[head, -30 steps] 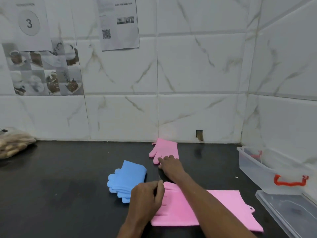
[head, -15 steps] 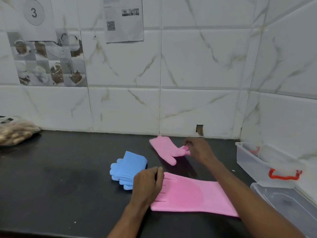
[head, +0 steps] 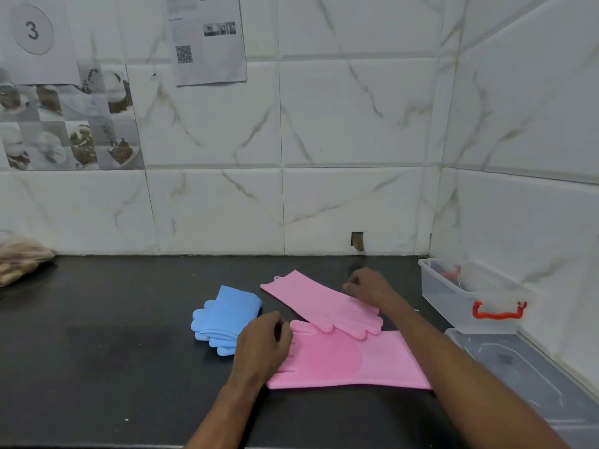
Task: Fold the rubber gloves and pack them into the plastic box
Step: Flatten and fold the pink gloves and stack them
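Note:
One pink rubber glove (head: 346, 361) lies flat on the black counter, fingers pointing left. My left hand (head: 262, 345) rests on those fingers, curled. A second pink glove (head: 319, 303) lies diagonally behind it, its fingertips overlapping the first glove. My right hand (head: 368, 285) sits at that glove's right edge with fingers pinched on it. Folded blue gloves (head: 225, 317) lie to the left. The clear plastic box (head: 453, 299) with a red handle stands at the right, against the wall.
The box's clear lid (head: 525, 374) lies flat in front of the box at the counter's right edge. A bag of brownish items (head: 19, 259) sits at the far left by the tiled wall. Black counter (head: 97, 351) spreads to the left.
My right hand picked up the far pink glove by the wall, turned it around and laid it diagonally so its fingers overlap the near pink glove. My left hand stayed put.

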{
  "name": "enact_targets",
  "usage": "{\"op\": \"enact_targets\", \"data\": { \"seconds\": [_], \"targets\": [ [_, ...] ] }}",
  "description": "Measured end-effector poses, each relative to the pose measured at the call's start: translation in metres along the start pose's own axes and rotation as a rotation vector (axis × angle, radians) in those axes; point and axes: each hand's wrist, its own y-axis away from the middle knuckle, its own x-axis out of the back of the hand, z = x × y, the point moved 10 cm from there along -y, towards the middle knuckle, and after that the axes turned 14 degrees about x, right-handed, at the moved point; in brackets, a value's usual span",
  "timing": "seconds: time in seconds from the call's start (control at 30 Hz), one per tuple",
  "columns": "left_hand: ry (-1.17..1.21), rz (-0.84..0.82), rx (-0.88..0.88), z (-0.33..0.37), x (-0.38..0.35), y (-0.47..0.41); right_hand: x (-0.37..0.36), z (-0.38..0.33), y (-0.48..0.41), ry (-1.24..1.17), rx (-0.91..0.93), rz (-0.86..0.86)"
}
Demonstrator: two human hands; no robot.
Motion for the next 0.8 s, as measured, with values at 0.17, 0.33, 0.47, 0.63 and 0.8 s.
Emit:
{"op": "enact_targets", "data": {
  "seconds": [0.17, 0.33, 0.47, 0.63, 0.8],
  "targets": [
    [-0.006, 0.001, -0.002, -0.004, -0.002, -0.002, -0.053, -0.011, -0.021, 0.135, -0.092, -0.207],
    [0.035, 0.037, -0.005, -0.004, 0.004, -0.01, -0.052, -0.015, -0.037, -0.27, -0.227, -0.257],
    [0.025, 0.053, -0.02, -0.007, 0.002, -0.011, -0.046, -0.019, -0.021, -0.92, -0.257, -0.22],
    [0.032, 0.08, -0.016, -0.006, 0.002, -0.008, -0.013, -0.024, -0.002, -1.378, -0.174, -0.042],
    [0.344, 0.024, 0.015, 0.001, 0.013, -0.007, 0.017, -0.044, 0.017, -1.532, -0.089, 0.101]
  ]
}}
